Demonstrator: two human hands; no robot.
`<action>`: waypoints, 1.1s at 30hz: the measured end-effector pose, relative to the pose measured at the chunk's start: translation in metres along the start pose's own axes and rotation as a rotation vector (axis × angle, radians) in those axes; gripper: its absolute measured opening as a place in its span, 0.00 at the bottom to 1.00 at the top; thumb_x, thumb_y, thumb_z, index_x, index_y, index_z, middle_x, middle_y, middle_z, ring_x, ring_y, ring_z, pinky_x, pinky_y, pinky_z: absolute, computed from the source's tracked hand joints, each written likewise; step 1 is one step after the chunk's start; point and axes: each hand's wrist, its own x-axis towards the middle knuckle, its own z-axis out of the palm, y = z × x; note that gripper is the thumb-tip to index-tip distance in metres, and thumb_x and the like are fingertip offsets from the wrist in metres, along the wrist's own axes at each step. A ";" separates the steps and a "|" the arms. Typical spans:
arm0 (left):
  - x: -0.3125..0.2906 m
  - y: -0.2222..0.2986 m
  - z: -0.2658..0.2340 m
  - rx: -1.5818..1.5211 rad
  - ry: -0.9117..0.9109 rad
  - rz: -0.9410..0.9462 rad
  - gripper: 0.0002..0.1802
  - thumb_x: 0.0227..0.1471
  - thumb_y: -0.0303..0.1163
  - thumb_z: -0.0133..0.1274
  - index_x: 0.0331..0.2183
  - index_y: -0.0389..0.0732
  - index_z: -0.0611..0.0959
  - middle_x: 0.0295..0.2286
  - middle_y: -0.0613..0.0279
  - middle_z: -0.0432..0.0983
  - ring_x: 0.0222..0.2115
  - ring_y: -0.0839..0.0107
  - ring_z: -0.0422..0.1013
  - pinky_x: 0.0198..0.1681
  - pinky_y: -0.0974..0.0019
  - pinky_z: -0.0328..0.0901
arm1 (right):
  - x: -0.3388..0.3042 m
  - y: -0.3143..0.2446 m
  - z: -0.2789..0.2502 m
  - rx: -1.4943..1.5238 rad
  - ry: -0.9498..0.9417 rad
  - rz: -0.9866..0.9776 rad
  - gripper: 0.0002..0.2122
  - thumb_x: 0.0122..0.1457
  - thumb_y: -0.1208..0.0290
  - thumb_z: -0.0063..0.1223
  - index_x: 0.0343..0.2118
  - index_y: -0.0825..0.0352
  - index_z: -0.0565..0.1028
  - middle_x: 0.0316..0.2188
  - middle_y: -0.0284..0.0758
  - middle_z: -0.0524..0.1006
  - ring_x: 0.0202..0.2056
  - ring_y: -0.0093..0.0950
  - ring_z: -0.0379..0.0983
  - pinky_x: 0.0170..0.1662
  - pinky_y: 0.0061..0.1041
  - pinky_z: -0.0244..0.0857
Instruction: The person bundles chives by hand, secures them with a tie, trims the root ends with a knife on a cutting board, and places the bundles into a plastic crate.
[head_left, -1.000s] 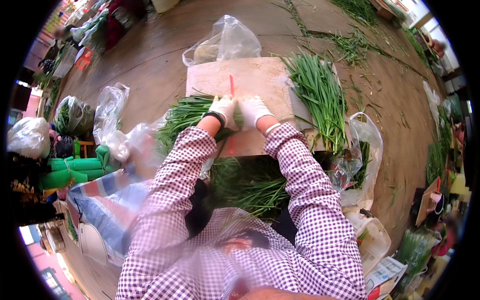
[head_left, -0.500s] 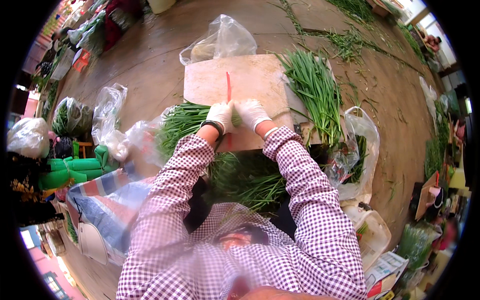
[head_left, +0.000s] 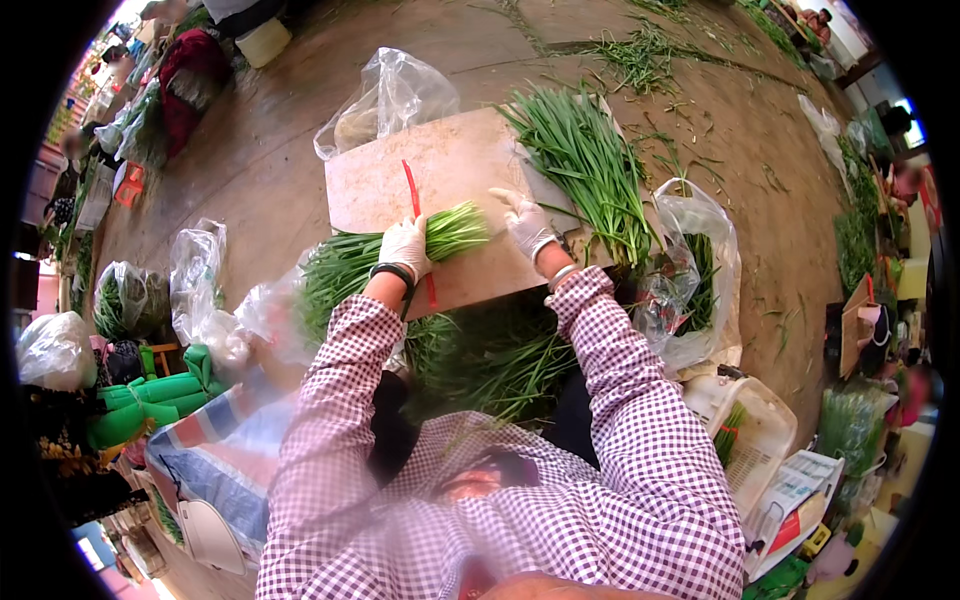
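A bunch of garlic chives (head_left: 455,230) lies across the near left part of a pale board (head_left: 455,150). Its pale stem ends point right and the green leaves hang past the board's left edge. My gloved left hand (head_left: 405,246) is closed over the bunch and presses it on the board. Beneath the bunch runs a red strip (head_left: 411,188), its ends showing beyond and on the near side. To the right of the stem ends, my gloved right hand (head_left: 528,222) is raised, fingers stretched, with nothing in it. Past it, a larger pile of chives (head_left: 590,165) rests along the board's right side.
Loose chives (head_left: 490,365) lie below the board by my lap. Clear plastic bags (head_left: 390,95) stand beyond the board, and another bag (head_left: 722,250) sits at its right. A white basket (head_left: 765,420) is at lower right. Scattered leaves (head_left: 640,60) litter the floor.
My right hand has come off the stem ends and opened, moving right. The stem ends now show past my left hand, which still grips the bunch. The view has shifted slightly.
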 end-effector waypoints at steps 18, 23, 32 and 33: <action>-0.015 -0.004 -0.014 -0.122 0.059 0.046 0.63 0.20 0.44 0.73 0.59 0.38 0.62 0.47 0.45 0.70 0.47 0.49 0.67 0.53 0.56 0.61 | 0.017 -0.003 0.053 0.401 0.273 0.043 0.14 0.59 0.66 0.56 0.45 0.67 0.76 0.47 0.42 0.74 0.50 0.35 0.69 0.55 0.30 0.61; -0.013 0.002 -0.022 -0.157 0.034 0.044 0.61 0.20 0.43 0.73 0.58 0.41 0.63 0.47 0.45 0.70 0.47 0.49 0.67 0.53 0.56 0.62 | 0.008 -0.038 0.012 -0.171 0.306 -0.155 0.08 0.45 0.69 0.65 0.29 0.61 0.80 0.31 0.38 0.76 0.41 0.37 0.70 0.45 0.35 0.63; -0.014 0.004 -0.028 -0.171 0.023 0.032 0.60 0.20 0.42 0.73 0.58 0.43 0.64 0.46 0.47 0.71 0.48 0.50 0.68 0.53 0.57 0.63 | 0.018 -0.038 0.017 -0.424 0.003 -0.121 0.07 0.47 0.64 0.63 0.28 0.58 0.80 0.33 0.36 0.76 0.42 0.39 0.69 0.49 0.36 0.62; -0.013 0.004 -0.028 -0.168 0.022 0.034 0.60 0.20 0.42 0.73 0.58 0.42 0.64 0.46 0.47 0.71 0.48 0.50 0.68 0.53 0.57 0.63 | 0.019 -0.034 0.019 -0.419 -0.006 -0.109 0.07 0.47 0.64 0.62 0.29 0.58 0.81 0.34 0.36 0.76 0.42 0.38 0.69 0.49 0.36 0.62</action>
